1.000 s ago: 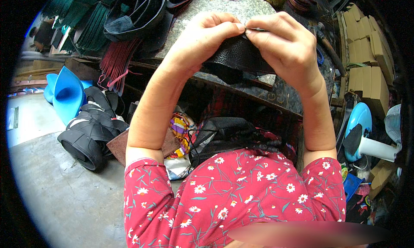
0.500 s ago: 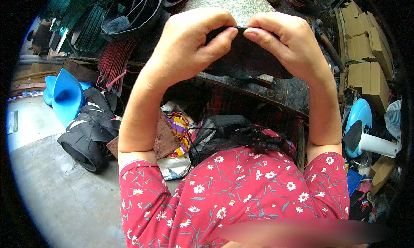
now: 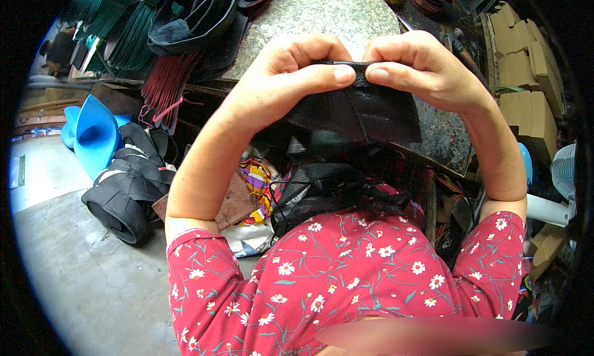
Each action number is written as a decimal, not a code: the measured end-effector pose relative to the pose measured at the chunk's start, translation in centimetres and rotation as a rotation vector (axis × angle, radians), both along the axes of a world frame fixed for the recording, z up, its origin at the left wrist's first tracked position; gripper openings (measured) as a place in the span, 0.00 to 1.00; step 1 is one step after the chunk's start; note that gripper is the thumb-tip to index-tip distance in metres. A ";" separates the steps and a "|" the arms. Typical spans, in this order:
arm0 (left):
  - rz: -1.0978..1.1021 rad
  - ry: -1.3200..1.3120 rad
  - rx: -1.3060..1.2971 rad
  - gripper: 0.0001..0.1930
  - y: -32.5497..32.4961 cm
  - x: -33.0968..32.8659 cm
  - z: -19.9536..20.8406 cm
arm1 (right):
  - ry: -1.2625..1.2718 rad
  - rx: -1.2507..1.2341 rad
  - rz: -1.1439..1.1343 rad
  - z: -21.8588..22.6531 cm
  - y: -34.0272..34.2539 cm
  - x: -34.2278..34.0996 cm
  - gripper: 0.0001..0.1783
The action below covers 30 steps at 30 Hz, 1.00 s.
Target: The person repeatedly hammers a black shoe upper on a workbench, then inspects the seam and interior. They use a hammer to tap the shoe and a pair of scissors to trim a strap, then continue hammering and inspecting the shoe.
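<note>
A: Where is the black piece (image 3: 390, 111), please?

B: It is held up between the two hands, in front of the pale round slab (image 3: 318, 19) on the worktable (image 3: 442, 139). Its lower part hangs near the table's front edge; if they touch, I cannot tell.

A: And how are the fingers?

B: The left hand (image 3: 288, 71) pinches the upper edge, thumb on the near side. The right hand (image 3: 427, 71) does the same just beside it. The other fingers are curled behind (their tips are hidden from me).

A: How far has the work come?

B: I would judge it is in the middle. Between the thumbs the edge looks doubled over, so perhaps some folding is done there. The lower part hangs loose, with one line running down it. How much is left, I cannot say from this view.
</note>
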State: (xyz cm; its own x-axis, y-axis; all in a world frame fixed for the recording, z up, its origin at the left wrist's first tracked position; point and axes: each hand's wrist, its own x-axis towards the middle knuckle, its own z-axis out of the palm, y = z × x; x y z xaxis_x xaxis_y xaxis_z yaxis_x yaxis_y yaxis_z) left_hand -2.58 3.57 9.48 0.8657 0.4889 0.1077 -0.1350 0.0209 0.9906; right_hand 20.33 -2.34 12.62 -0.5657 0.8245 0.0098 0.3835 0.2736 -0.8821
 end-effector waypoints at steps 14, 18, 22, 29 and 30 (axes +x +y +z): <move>-0.010 -0.059 -0.392 0.10 -2.8 1.4 -1.9 | -0.065 0.153 -0.007 -2.1 -1.4 1.9 0.19; -0.014 0.027 -0.407 0.10 -3.2 1.8 -2.5 | -0.167 0.179 -0.027 -2.4 -1.8 1.4 0.18; 0.089 0.108 0.474 0.09 -2.0 -0.2 -1.7 | -0.178 0.215 -0.004 -1.4 -2.8 1.7 0.17; -0.039 0.002 0.717 0.10 1.1 -0.4 0.0 | -0.079 -0.003 -0.012 -0.4 -1.8 4.4 0.24; 0.012 0.169 0.809 0.11 1.1 0.0 0.1 | -0.141 -0.005 -0.068 -0.5 -1.9 4.4 0.23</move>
State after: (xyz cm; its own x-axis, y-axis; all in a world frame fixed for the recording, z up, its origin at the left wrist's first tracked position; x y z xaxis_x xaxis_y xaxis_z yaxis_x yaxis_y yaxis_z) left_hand -2.55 4.70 9.61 0.8968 0.3260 0.2992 0.0217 -0.7078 0.7060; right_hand 24.71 -4.28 12.11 -0.5044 0.8607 -0.0698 0.5212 0.2389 -0.8193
